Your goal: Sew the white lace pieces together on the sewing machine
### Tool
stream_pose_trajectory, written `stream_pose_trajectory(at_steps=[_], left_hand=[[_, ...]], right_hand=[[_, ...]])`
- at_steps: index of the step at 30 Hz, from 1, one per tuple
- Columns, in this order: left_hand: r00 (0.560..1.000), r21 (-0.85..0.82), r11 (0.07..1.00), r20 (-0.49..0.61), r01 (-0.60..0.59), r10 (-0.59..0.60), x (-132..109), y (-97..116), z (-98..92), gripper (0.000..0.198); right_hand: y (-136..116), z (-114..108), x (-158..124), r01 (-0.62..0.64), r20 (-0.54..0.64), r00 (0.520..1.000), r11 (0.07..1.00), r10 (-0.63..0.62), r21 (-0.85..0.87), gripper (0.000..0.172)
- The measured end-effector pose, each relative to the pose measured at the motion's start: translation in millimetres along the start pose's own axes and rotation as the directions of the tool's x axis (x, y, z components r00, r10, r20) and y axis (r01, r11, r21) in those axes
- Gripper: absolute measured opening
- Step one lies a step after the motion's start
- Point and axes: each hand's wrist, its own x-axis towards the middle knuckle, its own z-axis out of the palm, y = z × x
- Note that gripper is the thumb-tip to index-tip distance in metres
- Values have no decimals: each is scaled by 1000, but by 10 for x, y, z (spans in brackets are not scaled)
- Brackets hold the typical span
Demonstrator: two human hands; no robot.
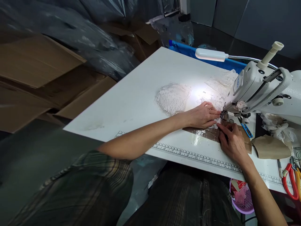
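White lace fabric (pixel 174 98) lies spread on the white sewing table (pixel 141 94) under the lamp's glare. My left hand (pixel 203 115) rests flat on the lace beside the needle of the white sewing machine (pixel 256 86), fingers stretched toward the presser foot. My right hand (pixel 231 141) is just in front of the needle, fingers pinched together on the edge of the lace. A brown taped patch (pixel 208 132) on the table lies under both hands.
A white gooseneck lamp (pixel 210 55) hangs over the table. Red-handled scissors (pixel 290 183) and a brown paper piece (pixel 270 147) lie at the right. A printed ruler (pixel 195 156) runs along the table's front edge. Cardboard boxes (pixel 39 72) and plastic bags stand to the left. A purple basket (pixel 242 197) sits below.
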Motion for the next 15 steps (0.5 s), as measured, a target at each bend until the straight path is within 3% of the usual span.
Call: stream_pose_trajectory(at_steps=[7,15], left_hand=[[1000,66,998,24,19,-20,9,-18,17,39],[998,112,992,-26,54,-51,39,-30,40,36]], right_hand=[[-37,-30,40,-26,46,999,999,28,-40,41],[1,-54,110,-35,103,994,999,39,-40,45]])
